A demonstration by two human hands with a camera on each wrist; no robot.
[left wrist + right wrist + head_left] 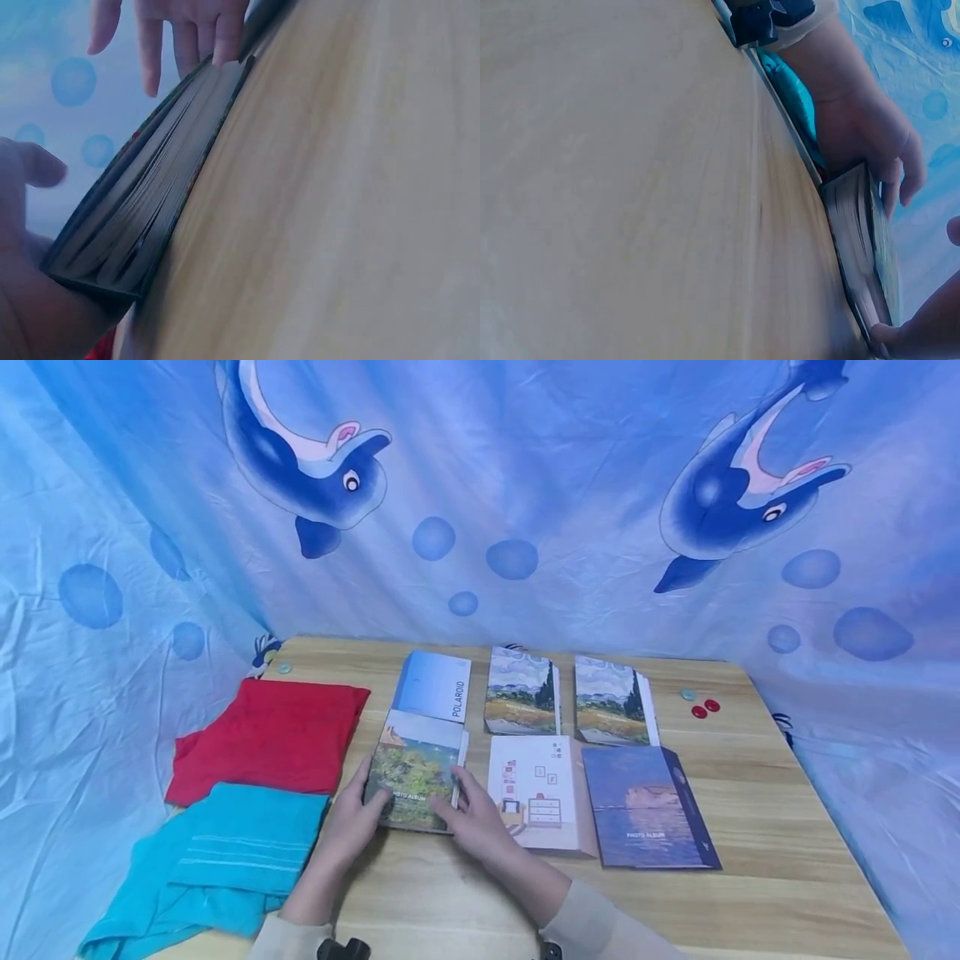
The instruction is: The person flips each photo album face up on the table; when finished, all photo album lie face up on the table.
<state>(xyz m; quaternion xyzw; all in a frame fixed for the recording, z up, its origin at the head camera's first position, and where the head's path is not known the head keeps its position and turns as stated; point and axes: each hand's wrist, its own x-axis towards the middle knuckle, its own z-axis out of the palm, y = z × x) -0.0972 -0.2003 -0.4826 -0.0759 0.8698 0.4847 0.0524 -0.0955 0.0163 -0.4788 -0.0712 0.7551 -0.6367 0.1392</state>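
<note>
Two hands meet on one album (415, 768), the one with the garden cover, lying at the front left of the group of six on the table (780, 852). Your left hand (351, 814) grips its near left corner, thumb over the cover; your right hand (472, 814) rests loose-fingered along its right edge, fingertips (225, 46) touching the pages. In the wrist views the book sits a little raised off the wood on the left.

Judging from that, your grip is shallow: only a corner is held, so if you lift further the heavy page block could sag open or slip back onto the wood. The Polaroid album (435, 687) touches its far edge and the white album (536, 793) lies just beside your right hand, so a sideways slide would likely nudge either one out of line. The teal cloth (225, 860) under your left forearm could drag along too.

The surface is pale wood grain, with a red cloth (270, 739) to the left and small round counters (705, 706) far right. Blue dolphin-print fabric (525, 485) hangs all round as a backdrop.
</note>
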